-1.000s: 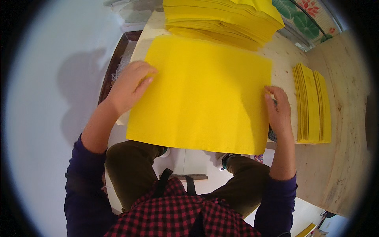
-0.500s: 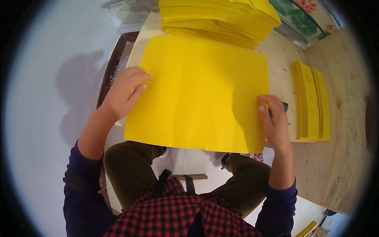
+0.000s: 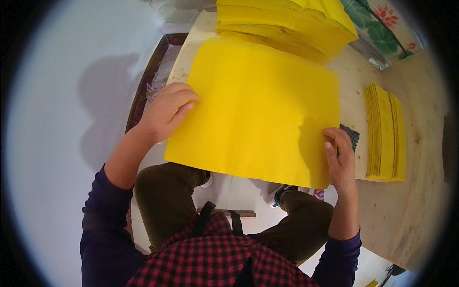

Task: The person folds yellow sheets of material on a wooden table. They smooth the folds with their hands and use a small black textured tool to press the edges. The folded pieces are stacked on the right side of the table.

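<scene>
A wide yellow fabric sheet (image 3: 258, 110) is spread before me, its near edge over my knees. At its left edge my left hand (image 3: 172, 107) is closed, thumb and fingers pinching the fabric. My right hand (image 3: 342, 155) grips the opposite edge lower down, with fingers curled and thumb close to them. Beyond the sheet rises a thick stack of yellow fabric (image 3: 287, 24). A dark textured pad (image 3: 351, 136) shows partly behind my right hand.
The pale wooden table (image 3: 354, 71) lies under the sheet. To the right stand narrow folded yellow bundles (image 3: 387, 134) beside a wooden board (image 3: 420, 158). A dark-rimmed box (image 3: 148, 81) with clear plastic is at the left, near a white wall (image 3: 62, 158).
The whole view has shifted, so most things appear farther right. The sheet is tilted slightly more, and more of the dark pad shows beside my right hand. Both hands stay at the sheet's edges.
</scene>
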